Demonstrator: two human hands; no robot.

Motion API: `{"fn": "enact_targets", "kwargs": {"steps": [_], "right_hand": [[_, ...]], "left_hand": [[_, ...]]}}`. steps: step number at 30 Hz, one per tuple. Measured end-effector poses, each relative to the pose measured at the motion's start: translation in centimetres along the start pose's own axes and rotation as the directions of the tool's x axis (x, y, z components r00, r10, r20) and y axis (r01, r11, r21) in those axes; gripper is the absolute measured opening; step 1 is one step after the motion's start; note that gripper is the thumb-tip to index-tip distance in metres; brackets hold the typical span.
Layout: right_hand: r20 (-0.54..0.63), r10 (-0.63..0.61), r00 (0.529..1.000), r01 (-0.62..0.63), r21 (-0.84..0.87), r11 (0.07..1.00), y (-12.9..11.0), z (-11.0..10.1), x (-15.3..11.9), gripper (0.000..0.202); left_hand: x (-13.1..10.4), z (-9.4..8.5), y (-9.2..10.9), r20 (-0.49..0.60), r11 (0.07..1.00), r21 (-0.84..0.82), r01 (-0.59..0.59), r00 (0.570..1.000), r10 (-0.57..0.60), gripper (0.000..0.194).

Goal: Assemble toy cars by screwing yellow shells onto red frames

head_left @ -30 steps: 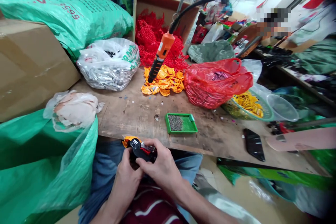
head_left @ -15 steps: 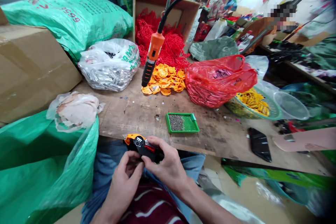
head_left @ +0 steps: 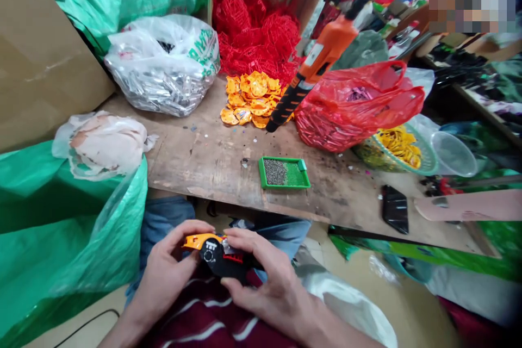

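Both hands hold a black-and-orange plastic piece above my lap, in front of the table edge. It has a round black disc with white marks, a red insert and a clear or silvery part on top. My left hand grips its orange end between thumb and fingers. At the black end, my right hand has its fingers over the top and its thumb below. The palms hide part of the piece. Just beyond the hands sits a green tray with small grey metal screws in its left half.
An orange electric screwdriver hangs over the table beside orange plastic parts. Around it stand a red bag, a clear bag of silvery parts and red strips. A black phone lies right; a green sack stands left.
My left hand has shifted from beneath the piece to its orange end. The piece has moved lower in view, and the screwdriver appears farther right. The view has tilted downward.
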State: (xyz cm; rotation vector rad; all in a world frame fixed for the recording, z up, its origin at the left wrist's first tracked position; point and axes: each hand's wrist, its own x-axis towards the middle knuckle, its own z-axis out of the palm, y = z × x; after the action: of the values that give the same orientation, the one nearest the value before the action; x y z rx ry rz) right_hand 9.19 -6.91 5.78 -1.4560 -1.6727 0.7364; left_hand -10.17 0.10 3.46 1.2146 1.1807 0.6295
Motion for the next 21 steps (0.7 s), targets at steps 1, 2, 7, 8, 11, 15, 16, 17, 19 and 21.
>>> {"fn": "enact_targets", "kwargs": {"steps": [1,2,7,8,11,15,16,17,19,21], "right_hand": [[0.019,0.025,1.000,-0.026,0.015,1.000,-0.1,0.1,-0.3,0.055],[0.038,0.053,0.998,-0.054,0.033,0.998,-0.1,0.1,-0.6,0.055],[0.172,0.213,0.962,-0.234,0.117,0.965,-0.8,-0.9,-0.9,0.049],[0.199,0.244,0.949,-0.271,0.122,0.955,-1.0,-1.2,-0.7,0.043],[0.248,0.307,0.919,-0.344,0.125,0.930,-1.5,-1.9,0.0,0.030],[0.233,0.290,0.928,-0.317,0.088,0.944,-1.3,-2.0,0.6,0.028],[0.236,0.280,0.931,-0.303,0.070,0.950,-1.3,-2.1,0.7,0.028],[0.250,0.266,0.931,-0.288,0.054,0.956,-1.2,-2.2,0.8,0.028],[0.299,0.235,0.925,-0.257,0.034,0.966,-1.3,-2.5,1.1,0.031],[0.354,0.207,0.912,-0.229,0.020,0.973,-1.6,-2.8,1.3,0.034]], "left_hand": [[-0.1,-0.1,-0.2,0.031,0.999,0.027,0.027,0.999,-0.028,0.016],[-0.2,-0.2,-0.4,0.049,0.998,0.053,0.043,0.998,-0.045,0.013],[-0.7,-0.6,-2.0,0.044,0.989,0.145,0.012,0.999,-0.018,0.019],[-0.7,-0.7,-2.1,0.037,0.988,0.157,0.003,0.999,-0.009,0.020],[-0.6,-0.8,-2.3,0.049,0.984,0.176,-0.025,0.999,0.016,0.024],[-0.2,-0.8,-2.3,0.083,0.979,0.196,-0.053,0.996,0.037,0.028],[-0.1,-0.9,-2.4,0.091,0.977,0.204,-0.061,0.995,0.043,0.029],[-0.1,-1.0,-2.5,0.099,0.975,0.211,-0.070,0.994,0.050,0.030],[0.0,-1.3,-2.7,0.117,0.971,0.223,-0.091,0.991,0.066,0.033],[0.0,-1.5,-2.8,0.134,0.967,0.225,-0.115,0.987,0.086,0.035]]}}
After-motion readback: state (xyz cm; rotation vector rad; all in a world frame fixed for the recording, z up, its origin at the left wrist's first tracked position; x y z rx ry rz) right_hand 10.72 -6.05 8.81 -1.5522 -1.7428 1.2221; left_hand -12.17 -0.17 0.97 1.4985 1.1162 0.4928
